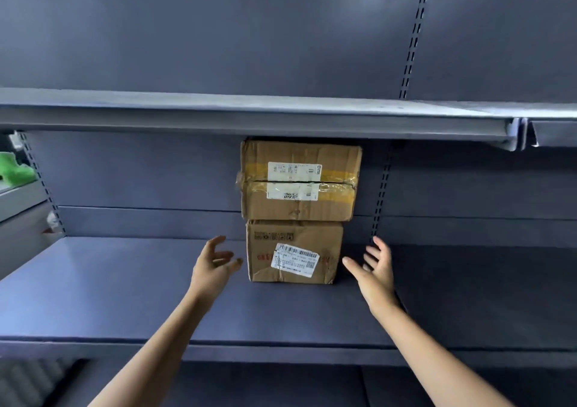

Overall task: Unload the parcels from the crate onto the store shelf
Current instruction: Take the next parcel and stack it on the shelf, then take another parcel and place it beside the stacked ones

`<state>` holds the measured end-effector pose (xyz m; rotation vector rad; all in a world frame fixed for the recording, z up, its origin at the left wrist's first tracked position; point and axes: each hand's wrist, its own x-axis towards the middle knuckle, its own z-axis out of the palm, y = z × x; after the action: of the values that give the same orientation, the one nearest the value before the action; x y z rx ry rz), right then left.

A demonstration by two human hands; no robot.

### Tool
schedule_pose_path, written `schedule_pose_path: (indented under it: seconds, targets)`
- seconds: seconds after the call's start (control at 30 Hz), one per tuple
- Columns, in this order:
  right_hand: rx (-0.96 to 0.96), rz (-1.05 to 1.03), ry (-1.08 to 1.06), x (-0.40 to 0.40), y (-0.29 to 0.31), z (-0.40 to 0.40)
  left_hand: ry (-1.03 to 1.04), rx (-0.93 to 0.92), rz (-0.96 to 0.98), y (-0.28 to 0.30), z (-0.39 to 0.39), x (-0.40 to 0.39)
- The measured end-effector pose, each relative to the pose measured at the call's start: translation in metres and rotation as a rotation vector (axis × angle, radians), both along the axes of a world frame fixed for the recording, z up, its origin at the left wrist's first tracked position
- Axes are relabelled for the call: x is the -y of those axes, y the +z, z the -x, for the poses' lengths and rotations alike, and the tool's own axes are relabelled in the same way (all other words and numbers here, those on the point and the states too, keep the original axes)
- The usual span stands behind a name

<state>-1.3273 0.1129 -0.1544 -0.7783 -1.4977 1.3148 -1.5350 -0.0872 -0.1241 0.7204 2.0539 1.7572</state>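
Two bare forearms enter from the bottom edge and reach toward the grey-blue metal store shelf [125, 288]. The left hand [212, 266] hovers just left of the lower parcel with its fingers spread and loosely curved, holding nothing. The right hand [376, 269] hovers just right of the same parcel, palm turned inward, fingers straight and spread, also holding nothing. Neither hand touches cardboard.

Two parcels stand stacked toward the back of the shelf. The lower brown cardboard box with a barcode label [293, 252] rests directly on the shelf surface. The larger brown cardboard box sealed with yellowish tape [299, 180] sits on top of it, overhangs it on the right, and reaches close to the underside of the upper grey shelf board [249, 116]. The crate is not in view.

Handling judgement: both boxes appear stiff but creased and dented, so the walls probably give under a hard squeeze. Weight cannot be read from this view. The taped faces are likely slick; bare cardboard offers better friction. Any adjustment is best made with flat palms on opposite side walls, low on the box. The overhanging upper box could tip if the lower box is shifted.

A green object [15, 169] lies at the far left.
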Motion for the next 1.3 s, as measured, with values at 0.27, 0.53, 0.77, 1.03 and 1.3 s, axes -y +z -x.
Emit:
schedule_pose_path:
  seconds: [0.27, 0.53, 0.77, 1.03, 1.3]
  targets:
    - [0.075, 0.017, -0.067, 0.071, -0.053, -0.049, -0.084, 0.044, 0.182, -0.063, -0.046, 0.061]
    - [0.332, 0.109, -0.064, 0.141, -0.135, -0.119, 0.031, -0.052, 0.278, -0.127, -0.092, 0.104]
    - [0.539, 0.244, -0.023, 0.17, -0.206, -0.165, -0.046, 0.057, 0.496, -0.208, -0.127, 0.134]
    - [0.659, 0.421, -0.047, 0.187, -0.3, -0.199, -0.126, 0.192, 0.687, -0.311, -0.164, 0.156]
    - [0.867, 0.572, -0.111, 0.203, -0.456, -0.234, -0.247, 0.372, 0.862, -0.474, -0.193, 0.188]
